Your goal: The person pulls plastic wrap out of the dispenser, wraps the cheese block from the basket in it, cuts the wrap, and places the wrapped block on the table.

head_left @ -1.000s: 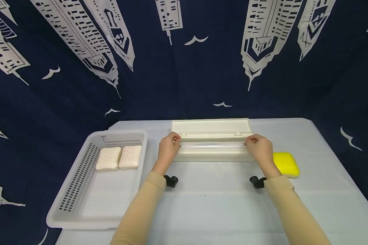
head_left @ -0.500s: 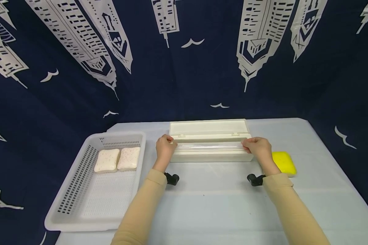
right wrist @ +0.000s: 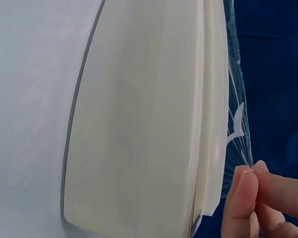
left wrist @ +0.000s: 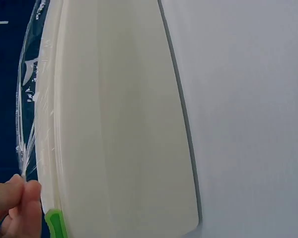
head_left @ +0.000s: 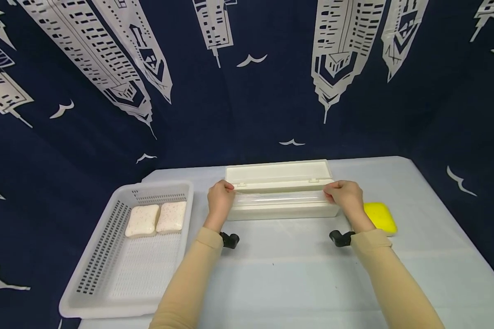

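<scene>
Film (left wrist: 27, 109), clear and creased, runs between the two hands above a long cream-white box (head_left: 281, 212), which lies near the far edge of the table (head_left: 280, 283), about midway along it. We see the left hand (head_left: 220, 201) at the box's left end, thumb and fingertips pinching one end of the film so that it gathers into thin pleats. At the box's right end the right hand (head_left: 346, 197) pinches the other end in the same way, and there too we can make out fine folds running into the fingertips. The lid (head_left: 279, 172) stands open behind, along the box's far side. By the left hand we notice a small green piece (left wrist: 56, 223) at the box's end.

At the table's left edge sits a white basket (head_left: 115, 311) with slotted walls; two pale speckled slabs, a left one (head_left: 142, 220) and a right one (head_left: 171, 217), lie side by side toward its far edge. A yellow block (head_left: 380, 217) rests toward the table's right edge, partly hidden by the right arm. Beyond the far edge we see navy cloth (head_left: 230, 114) printed with white buildings and birds.
</scene>
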Demonstrator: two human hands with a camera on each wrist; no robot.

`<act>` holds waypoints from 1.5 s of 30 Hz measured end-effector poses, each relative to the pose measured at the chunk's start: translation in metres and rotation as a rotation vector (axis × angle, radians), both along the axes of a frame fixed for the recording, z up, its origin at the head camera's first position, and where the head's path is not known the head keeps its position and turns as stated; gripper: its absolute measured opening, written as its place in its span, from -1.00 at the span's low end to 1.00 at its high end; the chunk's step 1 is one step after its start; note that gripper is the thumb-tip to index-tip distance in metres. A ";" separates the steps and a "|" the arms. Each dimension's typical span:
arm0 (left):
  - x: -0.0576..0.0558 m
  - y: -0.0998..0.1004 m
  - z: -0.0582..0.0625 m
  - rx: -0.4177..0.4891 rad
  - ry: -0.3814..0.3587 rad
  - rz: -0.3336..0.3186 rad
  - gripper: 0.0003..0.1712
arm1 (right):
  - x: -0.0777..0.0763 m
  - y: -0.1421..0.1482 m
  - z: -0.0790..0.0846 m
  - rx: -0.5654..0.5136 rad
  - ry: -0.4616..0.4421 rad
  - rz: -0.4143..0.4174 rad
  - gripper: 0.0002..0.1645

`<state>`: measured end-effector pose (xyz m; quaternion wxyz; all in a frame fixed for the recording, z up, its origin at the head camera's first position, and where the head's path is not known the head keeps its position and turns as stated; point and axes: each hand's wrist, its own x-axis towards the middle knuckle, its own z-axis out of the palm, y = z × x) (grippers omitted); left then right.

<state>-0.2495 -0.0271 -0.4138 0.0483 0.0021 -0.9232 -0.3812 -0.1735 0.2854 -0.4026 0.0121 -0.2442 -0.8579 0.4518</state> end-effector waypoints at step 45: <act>-0.018 -0.011 0.115 0.556 0.446 0.020 -0.83 | -0.024 0.004 0.127 -0.567 0.593 -0.201 -0.88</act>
